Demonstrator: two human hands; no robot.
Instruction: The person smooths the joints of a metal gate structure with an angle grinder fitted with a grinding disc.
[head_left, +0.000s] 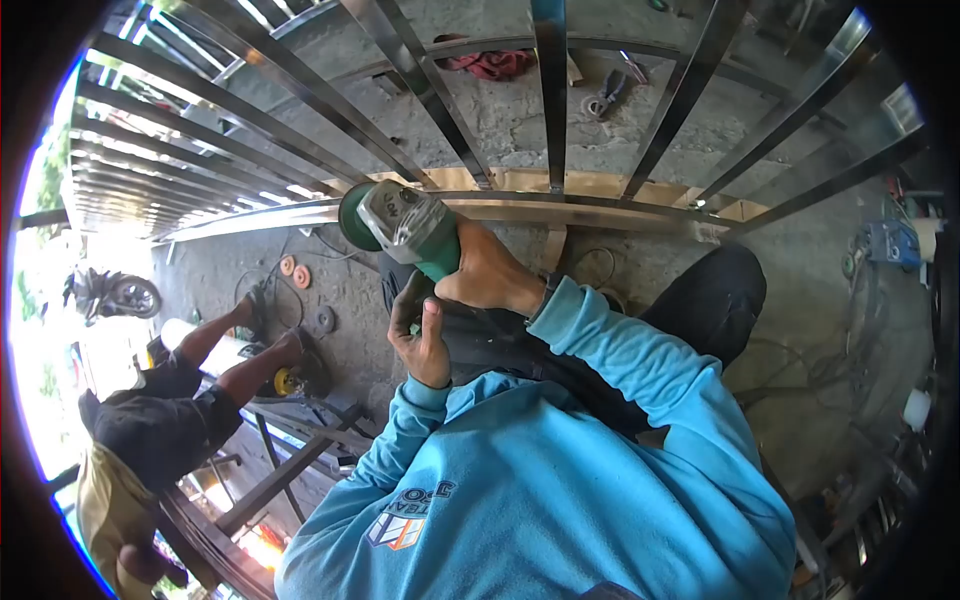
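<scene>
An angle grinder point(405, 222) with a grey metal head and green body is in my hands. My right hand point(490, 270) is wrapped round its body just behind the head. Closed at the lower rear part of the grinder, my left hand point(420, 335) has its thumb pointing up and its fingers partly hidden. The green disc point(355, 216) faces left and overlaps the long metal rail point(560, 212) in this view. From that rail, several metal bars point(555, 100) of a frame fan out away from me.
At left, another person point(165, 420) is beside a metal stand. Orange discs point(295, 270) and cables lie on the floor. Beyond the rail are a red cloth point(495, 65) and a dark tool point(606, 95). A blue machine point(890, 243) stands at right; a motorcycle point(112, 293) is far left.
</scene>
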